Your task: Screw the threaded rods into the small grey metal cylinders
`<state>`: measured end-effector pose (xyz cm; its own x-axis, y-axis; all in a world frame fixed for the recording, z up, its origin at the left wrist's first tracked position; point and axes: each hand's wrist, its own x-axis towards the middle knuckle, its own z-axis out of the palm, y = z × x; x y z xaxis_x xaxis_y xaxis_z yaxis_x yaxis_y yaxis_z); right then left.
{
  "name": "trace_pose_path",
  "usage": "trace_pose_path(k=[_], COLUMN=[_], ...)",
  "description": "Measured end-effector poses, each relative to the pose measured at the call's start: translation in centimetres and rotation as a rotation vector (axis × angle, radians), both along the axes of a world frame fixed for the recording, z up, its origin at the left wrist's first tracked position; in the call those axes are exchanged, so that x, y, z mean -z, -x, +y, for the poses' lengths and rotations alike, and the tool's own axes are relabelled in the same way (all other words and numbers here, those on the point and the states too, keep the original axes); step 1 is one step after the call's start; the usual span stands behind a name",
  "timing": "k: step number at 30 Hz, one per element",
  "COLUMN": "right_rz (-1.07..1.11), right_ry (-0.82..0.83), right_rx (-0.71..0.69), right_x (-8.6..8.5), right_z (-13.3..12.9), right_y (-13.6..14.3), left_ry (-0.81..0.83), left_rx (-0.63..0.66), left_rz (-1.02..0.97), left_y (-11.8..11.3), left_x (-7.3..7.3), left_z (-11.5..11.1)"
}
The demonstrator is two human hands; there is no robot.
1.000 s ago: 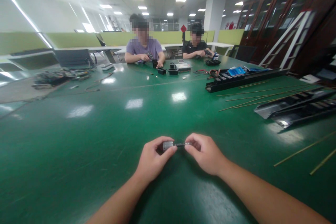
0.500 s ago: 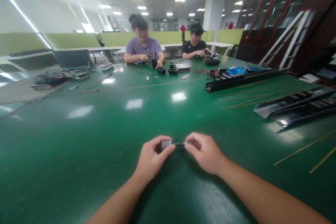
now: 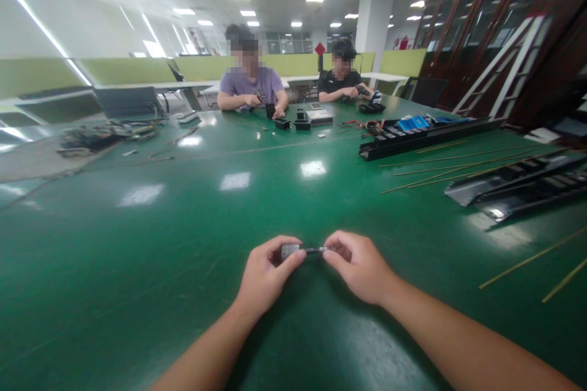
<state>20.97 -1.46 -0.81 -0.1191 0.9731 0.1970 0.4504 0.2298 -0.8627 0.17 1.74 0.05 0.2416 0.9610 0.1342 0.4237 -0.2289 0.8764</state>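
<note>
Left hand (image 3: 263,275) pinches small grey block (image 3: 290,251), near side of green table (image 3: 183,238). Right hand (image 3: 362,266) pinches right end of thin dark rod (image 3: 313,250).

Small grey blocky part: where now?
Head view, below centre: the small grey blocky part is in the left hand, beside the thin dark rod running to the right hand.

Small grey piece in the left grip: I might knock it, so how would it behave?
The small grey piece is likely stiff, given its shiny, metallic look. It's probably light, since the left grip holds it in just a pinch. On the glossy green table, it may slide.
</note>
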Motion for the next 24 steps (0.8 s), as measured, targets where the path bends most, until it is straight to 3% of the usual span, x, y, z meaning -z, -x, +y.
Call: trace_pose_path(k=[6, 13, 20, 24], right_rz=[0.097, 0.206, 0.134, 0.087], right_ry=[-0.005, 0.030, 0.016, 0.001], right_rx=[0.019, -0.002, -0.091, -0.098], right_x=[0.1, 1.3, 1.7, 1.8], right_z=[0.1, 0.4, 0.8, 0.9], right_y=[-0.3, -0.3, 0.2, 0.2], left_ry=[0.071, 0.241, 0.253, 0.230], left_rx=[-0.048, -0.183, -0.184, -0.261], left_rz=[-0.107, -0.641, -0.685, -0.692], left_y=[0.2, 0.2, 0.2, 0.8], left_x=[0.3, 1.1, 0.8, -0.6], left_z=[0.4, 1.5, 1.6, 0.4])
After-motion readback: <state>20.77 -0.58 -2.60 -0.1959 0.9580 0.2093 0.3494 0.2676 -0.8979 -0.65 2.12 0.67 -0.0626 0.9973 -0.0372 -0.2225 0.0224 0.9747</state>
